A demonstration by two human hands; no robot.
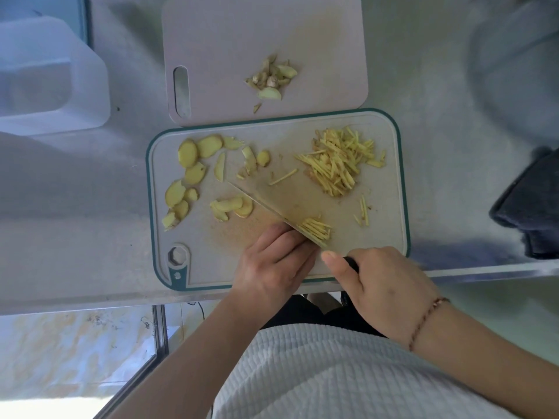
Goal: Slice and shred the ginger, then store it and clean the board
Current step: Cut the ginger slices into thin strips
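Head view: the left hand (272,261) has its fingers (279,237) curled down and pressed on a small stack of ginger that they mostly hide, right against the left face of the knife (272,204). The right hand (381,285) is wrapped round the dark handle, thumb laid forward along it. The blade runs on a diagonal from the handle at the near edge up and left across the board (390,182), so the cut line lies just right of the left fingertips. Fresh shreds (316,229) lie on the blade's right side, touching it, their long axis roughly square to the edge.

Judging by this, shredding is mid-way: the left hand must creep back leftward as the blade follows, and the knuckles are very close to the steel.

Further out, the main shred pile (338,161) sits at the far right of the board, with bare room between it and the knife. Uncut slices (190,173) curve along the left side, another few (233,207) just left of the blade. A second, pink board (211,40) beyond holds trimmings (272,78). The near board edge lies close to the bench (90,237) lip.
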